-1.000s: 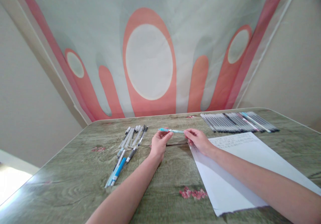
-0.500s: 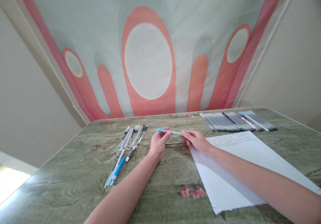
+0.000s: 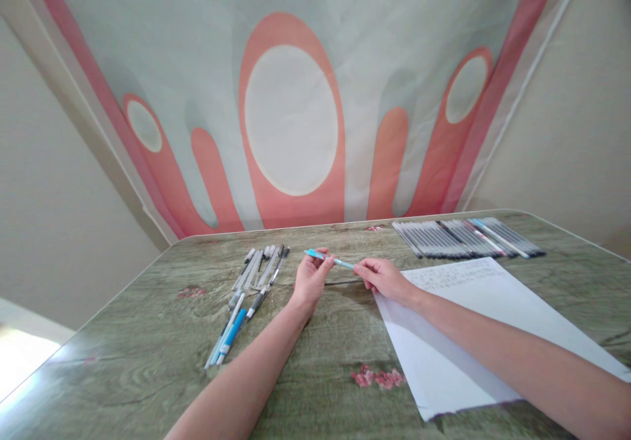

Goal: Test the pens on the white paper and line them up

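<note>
A light-blue pen [image 3: 344, 264] spans the gap between my two hands, above the table. My left hand [image 3: 311, 279] is closed around its bright-blue end. The fingertips of my right hand [image 3: 379, 275] pinch the pen's other end, so its tip there is hidden. Beneath my right wrist lies a large white sheet of paper [image 3: 458, 335], with rows of small handwriting along its far edge. Left of my left hand sits a loose group of pens [image 3: 254, 269]. A thick blue marker [image 3: 233, 335] lies at that group's near end.
At the far right, a neat row of many pens [image 3: 463, 239], mostly grey, lies side by side beyond the paper. The wood-patterned table [image 3: 148, 335] carries printed pink flowers. Its far edge meets a wall covering [image 3: 290, 210] with coral and white shapes.
The pen has tilted slightly, its right end now lower. My right hand has shifted a little left along with it. The pens on the table and the paper have not moved.
</note>
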Action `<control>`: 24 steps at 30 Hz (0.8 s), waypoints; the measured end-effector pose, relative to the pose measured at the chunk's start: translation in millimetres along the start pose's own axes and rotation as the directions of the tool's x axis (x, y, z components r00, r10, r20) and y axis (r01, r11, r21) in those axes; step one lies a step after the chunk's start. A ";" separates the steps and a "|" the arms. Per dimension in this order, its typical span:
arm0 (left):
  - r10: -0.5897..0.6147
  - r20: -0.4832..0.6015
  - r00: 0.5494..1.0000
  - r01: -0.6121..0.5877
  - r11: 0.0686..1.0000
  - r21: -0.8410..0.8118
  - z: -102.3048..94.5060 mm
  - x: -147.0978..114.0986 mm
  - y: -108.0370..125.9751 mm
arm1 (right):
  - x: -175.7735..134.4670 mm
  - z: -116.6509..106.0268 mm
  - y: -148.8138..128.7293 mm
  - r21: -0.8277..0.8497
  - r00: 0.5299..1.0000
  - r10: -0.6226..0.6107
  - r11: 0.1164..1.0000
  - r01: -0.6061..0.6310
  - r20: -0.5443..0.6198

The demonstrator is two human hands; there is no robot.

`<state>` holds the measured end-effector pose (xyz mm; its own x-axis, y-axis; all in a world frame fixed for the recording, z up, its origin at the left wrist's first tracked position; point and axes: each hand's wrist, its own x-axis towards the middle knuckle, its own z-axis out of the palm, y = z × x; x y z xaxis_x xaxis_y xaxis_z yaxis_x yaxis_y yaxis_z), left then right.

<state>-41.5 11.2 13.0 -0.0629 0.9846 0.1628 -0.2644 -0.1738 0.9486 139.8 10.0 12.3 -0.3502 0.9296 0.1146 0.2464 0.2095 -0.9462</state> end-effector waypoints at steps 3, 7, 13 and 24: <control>0.007 0.009 1.000 -0.007 1.000 0.015 0.1 0.3 2.0 | -0.6 -0.1 -0.7 -0.036 1.000 -0.010 0.999 0.010 0.011; 0.012 0.017 1.000 -0.013 1.000 0.022 -0.3 0.1 3.4 | -0.7 -0.1 -0.1 -0.053 0.999 -0.039 0.998 0.039 0.016; 0.035 0.059 0.998 -0.037 0.999 0.028 -1.9 0.2 3.5 | -0.1 0.2 2.9 -0.024 0.999 -0.032 0.999 0.033 0.024; -0.003 0.075 0.997 0.006 0.999 -0.042 0.9 -2.1 0.4 | 0.1 1.8 2.9 0.044 0.999 -0.020 0.999 0.018 0.036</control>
<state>-40.6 9.1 13.3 0.0099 0.9836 0.1800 -0.3045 -0.1685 0.9375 138.9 10.2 9.0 -0.3878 0.9136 0.1224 0.1998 0.2129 -0.9564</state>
